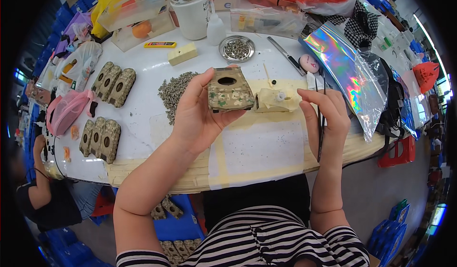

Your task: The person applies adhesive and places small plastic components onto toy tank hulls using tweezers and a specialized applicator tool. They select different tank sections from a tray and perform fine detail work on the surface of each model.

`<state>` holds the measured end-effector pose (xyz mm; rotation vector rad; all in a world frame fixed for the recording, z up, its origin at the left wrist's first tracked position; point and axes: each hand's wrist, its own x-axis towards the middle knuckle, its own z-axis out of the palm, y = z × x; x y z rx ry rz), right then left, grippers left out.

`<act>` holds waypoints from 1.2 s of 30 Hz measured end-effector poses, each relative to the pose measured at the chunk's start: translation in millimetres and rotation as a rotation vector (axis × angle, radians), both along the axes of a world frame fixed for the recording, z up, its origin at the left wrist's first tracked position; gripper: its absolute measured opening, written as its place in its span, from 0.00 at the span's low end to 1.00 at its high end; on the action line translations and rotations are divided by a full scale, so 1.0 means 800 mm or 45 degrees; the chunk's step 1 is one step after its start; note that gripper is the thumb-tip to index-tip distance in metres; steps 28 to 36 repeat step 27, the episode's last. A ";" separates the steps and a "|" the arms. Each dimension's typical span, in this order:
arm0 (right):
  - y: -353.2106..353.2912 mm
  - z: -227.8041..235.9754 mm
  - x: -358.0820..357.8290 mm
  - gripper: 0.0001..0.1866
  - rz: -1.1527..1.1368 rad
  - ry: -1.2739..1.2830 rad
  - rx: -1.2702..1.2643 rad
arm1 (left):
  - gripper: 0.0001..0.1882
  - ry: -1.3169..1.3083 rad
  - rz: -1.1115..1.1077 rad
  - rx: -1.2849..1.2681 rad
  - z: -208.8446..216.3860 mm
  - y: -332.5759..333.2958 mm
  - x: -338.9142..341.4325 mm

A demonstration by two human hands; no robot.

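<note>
My left hand [189,117] holds up a camouflage-painted toy tank hull [232,97] with a dark oval hole in its top. Thumb and fingers grip it from the side and beneath. In my right hand [337,117] is a pair of dark, slim tweezers [322,136], upright between the fingers. Its fingertips are beside a block wrapped in yellowish tape [273,106], which carries a small whitish nozzle-like piece [282,96]. To the left of my left hand lies a heap of small grey parts [175,91]. A metal dish [236,49] beyond holds similar small parts.
Several camouflage hulls [100,138] stand in rows at the left, and more lie in a blue bin [183,219] below the table. Behind are a white squeeze bottle [216,30], a cutter knife [285,55] and a shiny iridescent bag [333,67]. Another person's arm [40,171] shows far left.
</note>
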<state>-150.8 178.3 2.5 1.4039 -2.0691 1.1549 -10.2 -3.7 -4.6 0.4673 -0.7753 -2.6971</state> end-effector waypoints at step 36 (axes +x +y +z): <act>-0.036 0.037 0.029 0.05 0.510 -0.415 -0.317 | 0.28 -0.007 -0.094 -0.050 -0.001 0.013 0.002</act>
